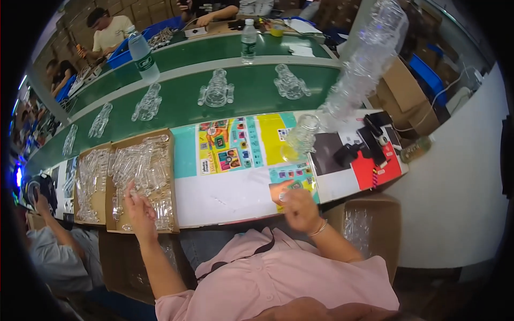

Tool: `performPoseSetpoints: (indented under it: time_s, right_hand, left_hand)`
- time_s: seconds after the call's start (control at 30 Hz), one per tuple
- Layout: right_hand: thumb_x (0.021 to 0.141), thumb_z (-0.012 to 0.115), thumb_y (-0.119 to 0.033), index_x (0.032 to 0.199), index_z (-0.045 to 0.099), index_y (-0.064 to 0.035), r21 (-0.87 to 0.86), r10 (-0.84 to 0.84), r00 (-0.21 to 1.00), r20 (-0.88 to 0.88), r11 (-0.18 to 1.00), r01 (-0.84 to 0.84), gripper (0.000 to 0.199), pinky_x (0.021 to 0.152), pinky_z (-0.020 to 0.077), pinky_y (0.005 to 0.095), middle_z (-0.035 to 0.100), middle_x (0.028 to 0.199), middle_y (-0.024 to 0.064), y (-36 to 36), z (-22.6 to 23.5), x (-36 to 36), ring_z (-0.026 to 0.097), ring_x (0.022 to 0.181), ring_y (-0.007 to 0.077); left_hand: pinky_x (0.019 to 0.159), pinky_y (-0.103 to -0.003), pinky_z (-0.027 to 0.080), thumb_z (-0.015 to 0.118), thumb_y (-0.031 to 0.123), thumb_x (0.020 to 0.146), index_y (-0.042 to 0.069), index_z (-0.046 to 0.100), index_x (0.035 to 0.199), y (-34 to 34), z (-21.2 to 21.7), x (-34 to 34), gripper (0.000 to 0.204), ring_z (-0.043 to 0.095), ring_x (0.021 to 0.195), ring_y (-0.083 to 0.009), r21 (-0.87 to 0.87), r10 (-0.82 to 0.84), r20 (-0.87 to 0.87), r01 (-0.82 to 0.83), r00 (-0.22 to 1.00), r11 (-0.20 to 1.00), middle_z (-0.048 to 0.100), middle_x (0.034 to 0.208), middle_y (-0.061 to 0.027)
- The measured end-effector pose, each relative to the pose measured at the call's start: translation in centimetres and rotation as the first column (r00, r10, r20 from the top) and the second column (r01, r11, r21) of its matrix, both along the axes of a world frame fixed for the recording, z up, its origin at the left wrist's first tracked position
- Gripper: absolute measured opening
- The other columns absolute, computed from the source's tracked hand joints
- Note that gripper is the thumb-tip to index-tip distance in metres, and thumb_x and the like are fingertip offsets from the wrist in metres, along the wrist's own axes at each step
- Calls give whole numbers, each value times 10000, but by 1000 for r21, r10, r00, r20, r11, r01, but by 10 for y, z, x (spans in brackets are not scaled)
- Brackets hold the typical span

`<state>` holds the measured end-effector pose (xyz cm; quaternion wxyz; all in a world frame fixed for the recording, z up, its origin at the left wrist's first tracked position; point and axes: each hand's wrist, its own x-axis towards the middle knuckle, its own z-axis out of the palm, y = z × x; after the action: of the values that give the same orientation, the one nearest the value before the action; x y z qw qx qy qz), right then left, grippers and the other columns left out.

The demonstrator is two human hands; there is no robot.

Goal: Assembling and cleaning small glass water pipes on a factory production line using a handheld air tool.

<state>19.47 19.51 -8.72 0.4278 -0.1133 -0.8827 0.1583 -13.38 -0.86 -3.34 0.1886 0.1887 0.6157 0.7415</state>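
My left hand (141, 213) hovers at the front right part of a shallow cardboard box (172, 176), fingers apart and nothing visible in them. Small clear plastic parts (142, 166) fill much of that box. On the right, my right hand (301, 209) is above the front edge of a printed colour sheet (280, 174), its fingers curled together. What they hold, if anything, I cannot make out. Beyond it leans a tall stack of nested clear plastic shells (350, 80), its lower end near another clear shell (304, 134) on the table.
Several clear figure-shaped shells (216, 90) stand spaced along the green conveyor (182, 88). Two bottles, one large (142, 56) and one small (248, 43), stand behind. Black parts (369, 142) lie at right. A cardboard box (385, 219) sits beside me; co-workers sit left and opposite.
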Motion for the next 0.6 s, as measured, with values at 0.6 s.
performPoseSetpoints:
  time_s: [0.6]
  right_hand:
    - [717,735,-197,1184,438,37,-603,-666,742,73,563,565,601,876,403,316,531,1116,146,159,-40,108,519,1017,220]
  left_hand:
    - [654,-268,486,527,102,868,1,408,1267,26,2,132,429,583,889,-213,138,-602,269,588,752,797,546,1105,-146]
